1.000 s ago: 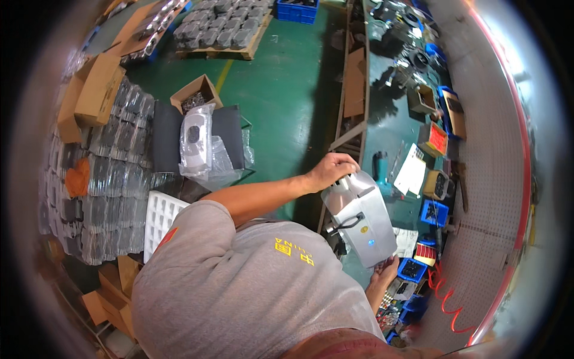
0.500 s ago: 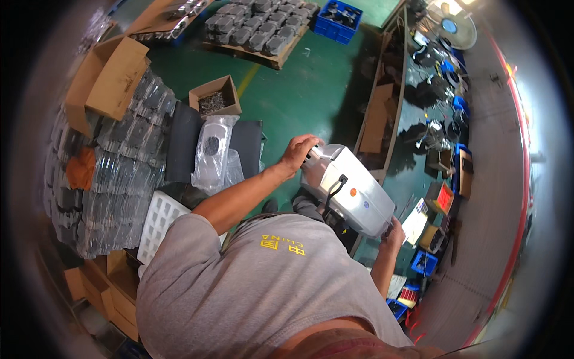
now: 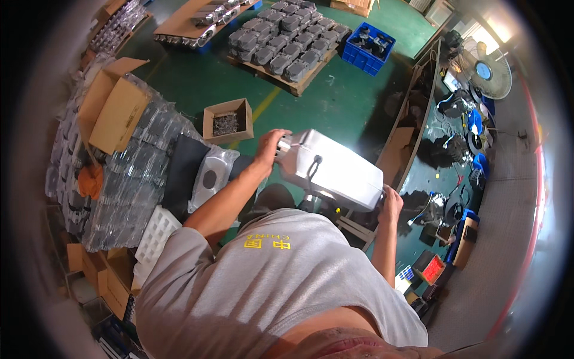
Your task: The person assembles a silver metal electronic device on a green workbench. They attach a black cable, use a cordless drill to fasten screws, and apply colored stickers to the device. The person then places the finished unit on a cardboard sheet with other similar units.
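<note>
Between my two hands hangs a silver, box-shaped air heater [image 3: 338, 170], held in front of my waist. A short black cable [image 3: 314, 166] comes out of its housing, and fittings stick out underneath. My left hand [image 3: 273, 148] is closed round its narrower, finned end. At the opposite end my right hand [image 3: 391, 205] grips the lower corner; its fingertips are partly hidden behind the housing. Left of the heater, a similar grey casing in clear plastic [image 3: 210, 179] lies on a dark padded surface [image 3: 182, 167].
Plastic-wrapped casings [image 3: 128, 191] are stacked at the left under an open carton [image 3: 119, 116]. A carton of small metal parts [image 3: 228, 121] sits on the green floor. Ahead are a loaded pallet [image 3: 293, 87] and blue crate [image 3: 369, 49]. A workbench [image 3: 412, 179] with motor-like parts runs along the right.
The heater has swung left and turned closer to level, with both hands still on it. The stickers on its face no longer show. My view has turned toward the right.
</note>
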Action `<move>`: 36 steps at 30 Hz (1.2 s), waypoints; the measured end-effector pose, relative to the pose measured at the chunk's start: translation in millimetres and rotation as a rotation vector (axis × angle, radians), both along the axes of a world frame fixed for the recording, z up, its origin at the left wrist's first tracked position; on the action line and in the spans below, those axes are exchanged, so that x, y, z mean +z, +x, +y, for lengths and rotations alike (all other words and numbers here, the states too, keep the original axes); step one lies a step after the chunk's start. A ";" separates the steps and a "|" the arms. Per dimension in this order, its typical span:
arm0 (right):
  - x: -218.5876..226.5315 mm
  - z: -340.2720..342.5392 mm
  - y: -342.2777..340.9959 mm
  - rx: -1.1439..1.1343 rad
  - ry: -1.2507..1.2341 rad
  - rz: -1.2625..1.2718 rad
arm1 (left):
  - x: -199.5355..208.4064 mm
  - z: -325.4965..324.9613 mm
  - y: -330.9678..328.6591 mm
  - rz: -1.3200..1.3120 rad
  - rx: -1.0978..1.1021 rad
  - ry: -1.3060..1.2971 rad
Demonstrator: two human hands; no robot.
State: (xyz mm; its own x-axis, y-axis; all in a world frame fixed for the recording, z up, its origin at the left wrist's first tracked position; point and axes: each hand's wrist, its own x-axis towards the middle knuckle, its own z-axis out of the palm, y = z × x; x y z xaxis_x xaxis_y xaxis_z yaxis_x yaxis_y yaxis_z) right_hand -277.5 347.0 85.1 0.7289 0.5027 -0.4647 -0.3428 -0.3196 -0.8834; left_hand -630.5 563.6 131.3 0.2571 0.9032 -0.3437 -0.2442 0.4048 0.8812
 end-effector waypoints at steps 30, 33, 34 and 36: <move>-36.8 692.1 47.9 0.391 0.011 0.045 | -55.3 592.2 -9.5 0.080 0.368 -0.103; -37.2 779.5 31.8 0.440 0.017 0.067 | -44.7 643.7 -29.5 0.103 0.423 -0.164; -38.6 810.9 26.8 0.430 0.011 0.079 | -35.6 662.2 -35.6 0.112 0.443 -0.200; -47.3 865.0 16.2 0.406 -0.019 0.100 | -20.2 688.8 -49.2 0.125 0.481 -0.290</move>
